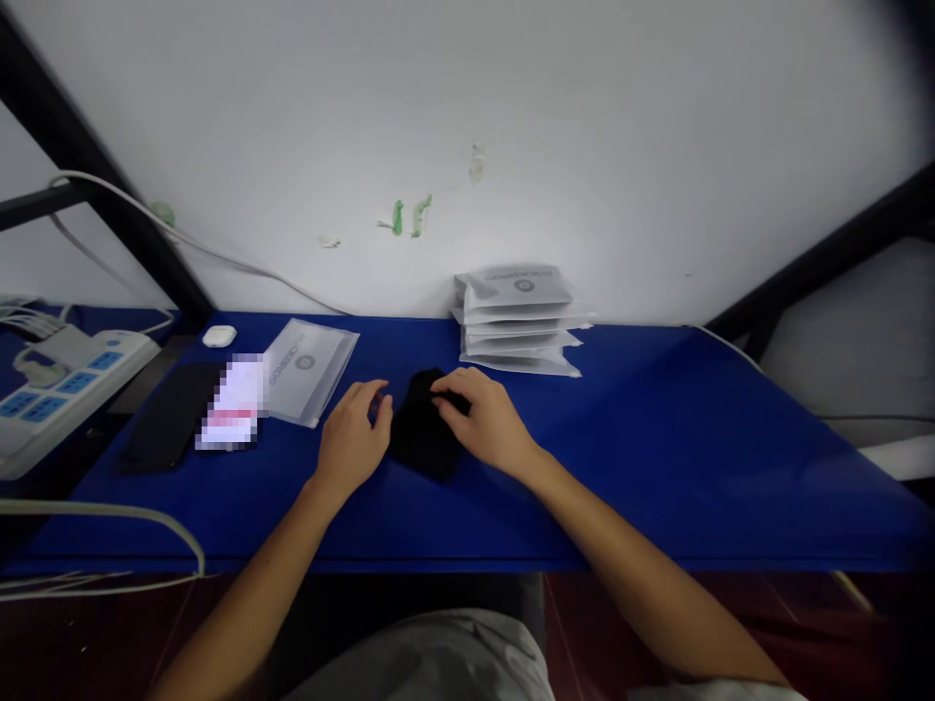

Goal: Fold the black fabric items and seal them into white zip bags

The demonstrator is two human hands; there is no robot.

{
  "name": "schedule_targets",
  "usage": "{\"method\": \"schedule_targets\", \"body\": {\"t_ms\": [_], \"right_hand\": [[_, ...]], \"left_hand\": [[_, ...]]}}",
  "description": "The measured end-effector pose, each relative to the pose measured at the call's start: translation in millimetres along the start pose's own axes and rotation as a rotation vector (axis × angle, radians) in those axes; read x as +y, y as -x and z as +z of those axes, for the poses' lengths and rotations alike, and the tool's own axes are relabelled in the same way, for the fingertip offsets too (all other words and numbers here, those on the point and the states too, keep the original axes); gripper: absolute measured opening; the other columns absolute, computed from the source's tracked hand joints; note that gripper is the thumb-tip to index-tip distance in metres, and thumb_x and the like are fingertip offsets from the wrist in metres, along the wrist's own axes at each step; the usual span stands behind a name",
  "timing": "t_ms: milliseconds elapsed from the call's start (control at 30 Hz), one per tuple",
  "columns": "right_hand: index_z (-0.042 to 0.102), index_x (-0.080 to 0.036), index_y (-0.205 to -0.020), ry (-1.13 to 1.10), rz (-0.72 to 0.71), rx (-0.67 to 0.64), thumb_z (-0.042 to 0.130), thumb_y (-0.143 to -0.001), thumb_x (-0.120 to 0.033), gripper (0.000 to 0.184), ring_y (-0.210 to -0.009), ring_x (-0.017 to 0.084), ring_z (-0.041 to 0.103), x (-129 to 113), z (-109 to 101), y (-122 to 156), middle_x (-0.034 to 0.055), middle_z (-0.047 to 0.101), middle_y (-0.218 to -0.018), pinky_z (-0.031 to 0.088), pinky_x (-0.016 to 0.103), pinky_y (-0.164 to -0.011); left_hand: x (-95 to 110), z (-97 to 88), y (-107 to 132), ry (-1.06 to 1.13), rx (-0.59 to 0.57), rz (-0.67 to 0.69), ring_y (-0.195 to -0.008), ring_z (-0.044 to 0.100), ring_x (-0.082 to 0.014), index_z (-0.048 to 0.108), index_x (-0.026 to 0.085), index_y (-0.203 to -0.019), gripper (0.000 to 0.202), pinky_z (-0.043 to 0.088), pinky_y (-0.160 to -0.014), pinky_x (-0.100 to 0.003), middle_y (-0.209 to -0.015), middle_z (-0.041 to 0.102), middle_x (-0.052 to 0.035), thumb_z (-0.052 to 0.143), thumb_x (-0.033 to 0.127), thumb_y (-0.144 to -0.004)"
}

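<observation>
A black piece of cloth [428,438] lies on the blue tabletop [657,467] between my hands. My right hand [486,414] pinches its upper right edge between thumb and fingers. To the cloth's left is my left hand [356,433], its thumb and fingers curved and apart with nothing between them. Just beyond that hand lies a flat frosted zip bag [307,365] with a dark logo. Behind my right hand rises a stack of similar frosted bags [518,316], near the wall. What the cloth is exactly cannot be made out.
At the left are a white power strip [80,389] with cables, a black phone [171,419], a blurred-out lit object [234,404] and a small white earbud case [219,336]. A pale cable [109,508] loops over the front left edge. Black frame bars [825,258] slant at both sides.
</observation>
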State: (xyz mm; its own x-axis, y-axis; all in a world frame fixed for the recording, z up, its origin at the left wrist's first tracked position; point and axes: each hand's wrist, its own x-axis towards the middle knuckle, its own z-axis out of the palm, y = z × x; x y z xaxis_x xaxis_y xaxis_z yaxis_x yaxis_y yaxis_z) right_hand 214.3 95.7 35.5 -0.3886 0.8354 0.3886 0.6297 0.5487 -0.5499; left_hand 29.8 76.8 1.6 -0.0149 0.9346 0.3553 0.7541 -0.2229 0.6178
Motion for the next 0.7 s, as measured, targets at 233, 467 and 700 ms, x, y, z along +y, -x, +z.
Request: {"method": "schedule_targets", "body": {"t_ms": [233,467,700], "right_hand": [[0.061,-0.022,-0.087,0.025,-0.093,-0.001,0.049,-0.080,-0.008,0.020,-0.085,0.019,0.059,-21.3,-51.6,53.8,0.0035,0.068,-0.089,0.048,0.034,-0.076],[0.059,-0.024,-0.075,0.149,0.072,-0.131,0.047,-0.074,-0.009,0.019,-0.089,0.020,0.062,25.1,-76.9,78.6,0.0035,0.067,-0.094,0.052,0.036,-0.078],[0.062,-0.025,-0.087,0.083,0.097,-0.108,0.049,-0.076,-0.012,0.021,-0.088,0.019,0.063,20.1,-73.8,73.2,0.0024,0.067,-0.091,0.052,0.036,-0.080]], "left_hand": [[11.4,-12.9,3.9,0.058,-0.037,0.091,-0.096,0.061,-0.0171,0.058,0.017,-0.115,0.028,0.049,-0.087,-0.033,-0.103,0.064,-0.0063,0.044,0.026,-0.092],[26.7,-2.8,9.0,-0.010,-0.396,0.175,-0.105,0.058,-0.0205,0.059,0.018,-0.117,0.031,0.046,-0.094,-0.038,-0.115,0.061,-0.0072,0.042,0.030,-0.094],[44.6,2.4,5.8,-0.122,-0.322,0.081,-0.105,0.056,-0.0251,0.055,0.015,-0.121,0.039,0.048,-0.089,-0.040,-0.110,0.060,-0.0103,0.046,0.039,-0.092]]}}
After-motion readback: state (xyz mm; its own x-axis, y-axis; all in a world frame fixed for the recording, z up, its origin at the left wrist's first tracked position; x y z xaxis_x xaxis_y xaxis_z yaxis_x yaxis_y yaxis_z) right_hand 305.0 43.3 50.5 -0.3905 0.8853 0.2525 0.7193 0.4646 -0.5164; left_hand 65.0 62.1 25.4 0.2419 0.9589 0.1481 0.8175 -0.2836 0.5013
